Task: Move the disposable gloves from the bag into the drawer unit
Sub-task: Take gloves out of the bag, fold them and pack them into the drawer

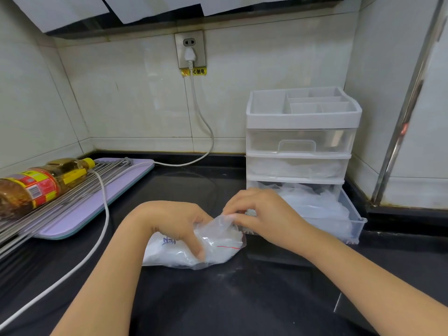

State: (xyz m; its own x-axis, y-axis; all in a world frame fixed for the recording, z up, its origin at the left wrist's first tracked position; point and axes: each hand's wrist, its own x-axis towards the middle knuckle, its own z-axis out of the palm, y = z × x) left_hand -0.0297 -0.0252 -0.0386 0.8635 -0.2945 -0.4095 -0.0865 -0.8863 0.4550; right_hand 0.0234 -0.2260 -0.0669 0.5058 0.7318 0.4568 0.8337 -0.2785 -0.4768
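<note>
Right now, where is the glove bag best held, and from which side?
Hold the bag around its bunched middle, as the left hand does, and come from the right at the crumpled mouth the right hand pinches: that end is raised and faces the open bottom drawer.

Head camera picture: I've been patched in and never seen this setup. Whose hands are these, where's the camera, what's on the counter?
No machine here: a person works with two bare hands, and the only picture comes from a wide-angle camera on their head, looking forward and down. The left hand grips a clear plastic bag lying on the black counter; the right hand pinches at its opening. Beside them stands a white drawer unit, its bottom drawer pulled out with clear plastic inside. At left, an oil bottle lies on metal rods over a lilac board, and a white cable crosses the counter.
</note>
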